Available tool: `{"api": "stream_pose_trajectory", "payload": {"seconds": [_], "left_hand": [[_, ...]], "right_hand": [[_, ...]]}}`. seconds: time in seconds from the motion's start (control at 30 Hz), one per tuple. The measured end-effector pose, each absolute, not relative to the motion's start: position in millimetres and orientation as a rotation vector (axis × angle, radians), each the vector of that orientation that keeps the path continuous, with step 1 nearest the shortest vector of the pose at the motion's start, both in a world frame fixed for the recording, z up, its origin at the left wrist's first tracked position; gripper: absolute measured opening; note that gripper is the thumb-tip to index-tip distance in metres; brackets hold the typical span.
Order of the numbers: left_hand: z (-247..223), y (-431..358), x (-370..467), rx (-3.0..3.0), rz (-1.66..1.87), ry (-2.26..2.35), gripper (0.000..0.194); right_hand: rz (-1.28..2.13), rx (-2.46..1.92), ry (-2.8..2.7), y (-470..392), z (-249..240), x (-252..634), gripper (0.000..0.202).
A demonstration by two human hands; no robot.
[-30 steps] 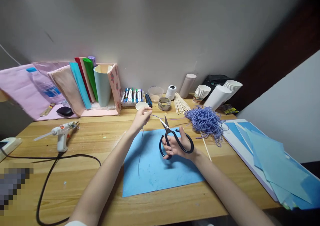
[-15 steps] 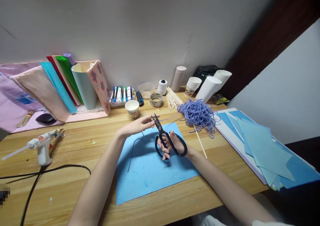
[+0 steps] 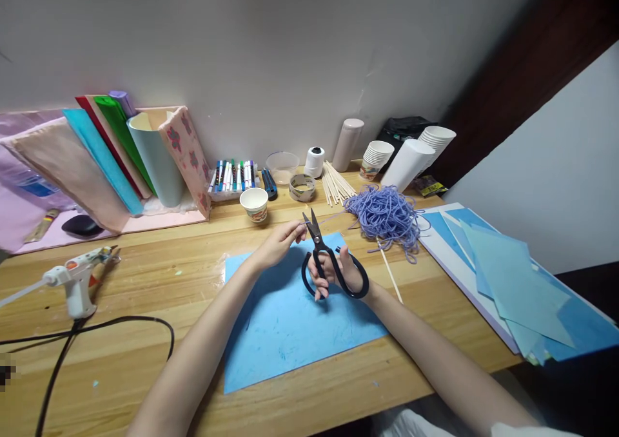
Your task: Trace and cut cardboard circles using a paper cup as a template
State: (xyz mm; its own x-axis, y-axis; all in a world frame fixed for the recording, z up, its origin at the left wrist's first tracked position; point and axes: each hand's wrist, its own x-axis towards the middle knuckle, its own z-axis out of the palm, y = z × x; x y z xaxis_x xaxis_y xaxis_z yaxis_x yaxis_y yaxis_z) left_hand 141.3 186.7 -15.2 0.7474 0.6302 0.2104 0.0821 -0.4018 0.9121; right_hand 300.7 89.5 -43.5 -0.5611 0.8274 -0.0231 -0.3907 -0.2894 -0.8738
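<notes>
My right hand (image 3: 329, 271) has its fingers through the black handles of a pair of scissors (image 3: 316, 238), whose blades point away from me and stand a little apart. Just left of the blades, my left hand (image 3: 281, 243) pinches a strand of purple yarn. The strand (image 3: 333, 219) runs between or behind the blades, I cannot tell which, toward a tangled heap of purple yarn (image 3: 384, 216) on the right. Both hands are above a light blue sheet (image 3: 290, 343). My left arm hides most of the yarn's loose end.
A glue gun (image 3: 80, 289) with a black cord lies at the left. Along the wall are markers (image 3: 235, 178), a paper cup (image 3: 255, 206), a tape roll (image 3: 302, 189), wooden sticks (image 3: 336, 185) and stacked cups (image 3: 374, 160). Blue paper sheets (image 3: 512, 276) overlap at the right.
My left hand has moved right, close to the blades, its fingers more closed on the yarn. The scissors' blades have spread wider. The view has shifted slightly.
</notes>
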Motion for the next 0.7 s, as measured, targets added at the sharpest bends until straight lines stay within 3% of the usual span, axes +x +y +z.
{"api": "stream_pose_trajectory", "payload": {"seconds": [0.2, 0.47, 0.7], "left_hand": [[-20.2, 178.8, 146.7, 2.085, 0.667, 0.521, 0.021], [-30.4, 170.4, 149.1, 2.104, 0.677, 0.581, 0.016], [-39.1, 165.3, 155.0, 2.103, 0.612, 0.547, 0.018]], "right_hand": [[1.938, -0.551, -1.141, 86.1, -41.2, 298.0, 0.084], [1.944, -0.429, -1.099, 82.7, -41.7, 296.7, 0.078], [1.893, -0.576, -1.089, 81.5, -27.9, 299.3, 0.087]]}}
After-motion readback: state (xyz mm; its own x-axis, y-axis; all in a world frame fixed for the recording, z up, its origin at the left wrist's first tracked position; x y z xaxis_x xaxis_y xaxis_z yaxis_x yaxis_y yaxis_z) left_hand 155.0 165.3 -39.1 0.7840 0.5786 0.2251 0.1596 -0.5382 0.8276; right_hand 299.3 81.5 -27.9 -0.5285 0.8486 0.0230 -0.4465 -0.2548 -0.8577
